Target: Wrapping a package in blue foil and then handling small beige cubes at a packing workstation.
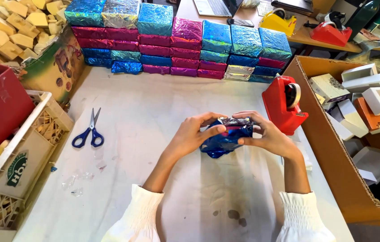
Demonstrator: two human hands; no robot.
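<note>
Both hands hold one small box half wrapped in shiny blue foil point(226, 138) just above the white table point(154, 112). My left hand point(194, 133) grips its left side, thumb pressing on the top. My right hand point(266, 134) clasps the right end, fingers curled over the upper edge. Loose foil bulges out below the box. A red tape dispenser point(284, 104) stands just right of my right hand.
Stacked foil-wrapped boxes in blue, pink and silver point(181, 45) line the table's far edge. Blue-handled scissors point(89, 130) lie at left near a plastic crate point(24, 157). A cardboard box of small white and orange boxes point(360, 112) stands at right. Wooden blocks point(15, 27) are piled far left.
</note>
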